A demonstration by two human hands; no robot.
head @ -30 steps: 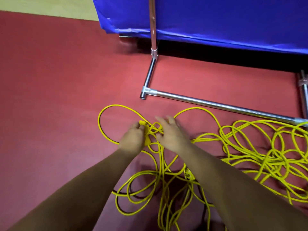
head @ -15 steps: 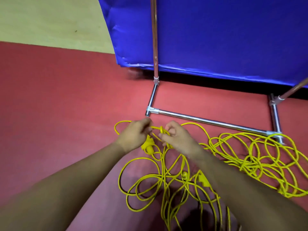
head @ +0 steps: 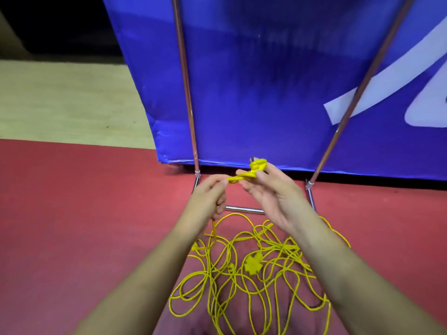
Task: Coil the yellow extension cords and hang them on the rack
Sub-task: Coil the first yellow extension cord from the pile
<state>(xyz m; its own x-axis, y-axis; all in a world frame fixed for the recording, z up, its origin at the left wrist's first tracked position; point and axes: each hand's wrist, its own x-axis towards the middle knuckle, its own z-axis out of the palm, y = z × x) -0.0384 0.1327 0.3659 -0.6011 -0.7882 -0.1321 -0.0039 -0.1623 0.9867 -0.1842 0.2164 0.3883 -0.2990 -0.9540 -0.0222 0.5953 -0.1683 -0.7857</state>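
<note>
Left grip (head: 208,197) pinches a thin, rubbery yellow extension cord (head: 238,177); right grip (head: 271,194) curls round its chunky moulded plug end (head: 258,165), both held before the shiny chrome tube rack (head: 186,81); the rest lies in glossy tangled loops (head: 252,264) on matte red floor (head: 84,213) beside that rack's base bar

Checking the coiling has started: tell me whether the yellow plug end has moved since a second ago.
Yes. The plug end is lifted off the floor, from below the rack's base bar in view to above it, pinched by the right hand.
</note>
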